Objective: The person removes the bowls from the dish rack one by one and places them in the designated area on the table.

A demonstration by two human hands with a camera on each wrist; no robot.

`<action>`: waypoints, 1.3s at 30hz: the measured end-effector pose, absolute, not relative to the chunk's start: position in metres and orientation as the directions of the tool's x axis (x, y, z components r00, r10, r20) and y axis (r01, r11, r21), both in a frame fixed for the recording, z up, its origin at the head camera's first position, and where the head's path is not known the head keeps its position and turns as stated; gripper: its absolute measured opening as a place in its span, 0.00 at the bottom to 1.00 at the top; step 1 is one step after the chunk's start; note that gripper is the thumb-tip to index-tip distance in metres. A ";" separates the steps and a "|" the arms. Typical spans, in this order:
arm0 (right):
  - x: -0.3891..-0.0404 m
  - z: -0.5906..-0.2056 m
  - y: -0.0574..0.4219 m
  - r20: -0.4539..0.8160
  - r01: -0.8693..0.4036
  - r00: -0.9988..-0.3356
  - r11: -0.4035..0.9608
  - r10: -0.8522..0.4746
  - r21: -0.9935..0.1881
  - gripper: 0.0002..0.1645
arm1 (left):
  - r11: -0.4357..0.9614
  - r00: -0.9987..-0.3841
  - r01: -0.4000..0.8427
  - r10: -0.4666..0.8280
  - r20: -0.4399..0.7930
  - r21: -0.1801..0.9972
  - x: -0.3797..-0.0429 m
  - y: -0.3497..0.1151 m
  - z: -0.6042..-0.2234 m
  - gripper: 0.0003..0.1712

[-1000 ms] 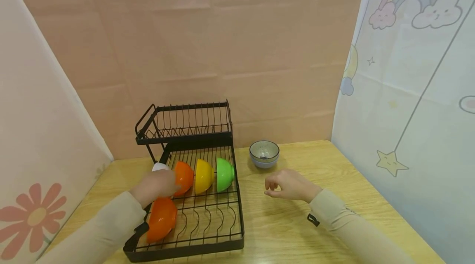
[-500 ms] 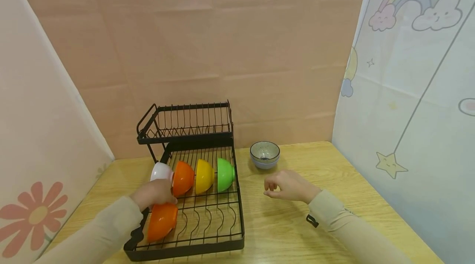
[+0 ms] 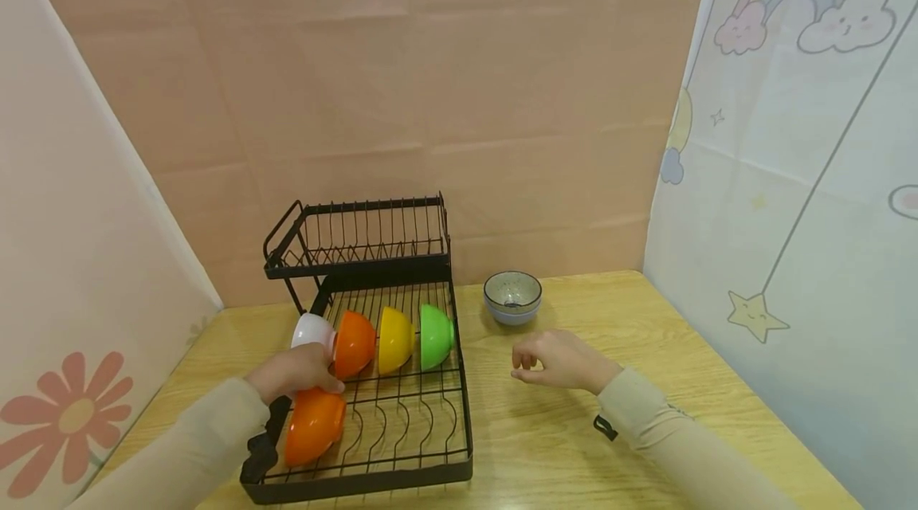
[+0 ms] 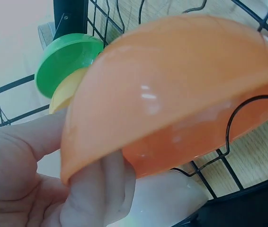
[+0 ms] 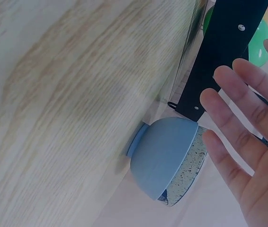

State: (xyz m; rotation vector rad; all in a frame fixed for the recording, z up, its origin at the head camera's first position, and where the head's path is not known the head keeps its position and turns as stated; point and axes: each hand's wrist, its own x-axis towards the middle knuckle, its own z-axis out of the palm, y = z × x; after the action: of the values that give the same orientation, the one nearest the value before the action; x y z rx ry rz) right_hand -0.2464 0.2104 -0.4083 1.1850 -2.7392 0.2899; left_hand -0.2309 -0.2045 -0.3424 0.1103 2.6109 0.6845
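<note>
L hand [image 3: 297, 370] pinches near-left orange bowl [image 3: 314, 429] by its rim [image 4: 172, 124]; prob. light, stiff, a bit slick, so rim's best hold. R hand [image 3: 562, 358] relaxed, w/ nothing in it.

White bowl [image 3: 312, 330] partly behind the left grip [image 3: 297, 370], any contact with the front orange bowl [image 3: 314, 430] unclear.

fingers [image 4: 93, 194] pinch orange bowl [image 4: 157, 90] | beyond: green bowl [image 4: 60, 66], yellow bowl [image 4: 67, 90], white bowl [image 4: 165, 198]
</note>
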 end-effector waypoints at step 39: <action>-0.247 -0.410 0.212 0.202 -0.722 -0.691 0.676 -0.694 -0.148 0.08 | 0.695 -0.620 0.701 0.704 0.347 -0.158 -0.172 -0.100 -0.298 0.29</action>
State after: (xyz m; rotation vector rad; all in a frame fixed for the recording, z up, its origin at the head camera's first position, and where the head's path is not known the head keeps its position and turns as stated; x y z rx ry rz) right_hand -0.2470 0.2120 -0.4103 1.1702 -2.7562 0.3269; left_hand -0.1725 -0.0996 -0.2977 1.4051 3.2408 -0.0131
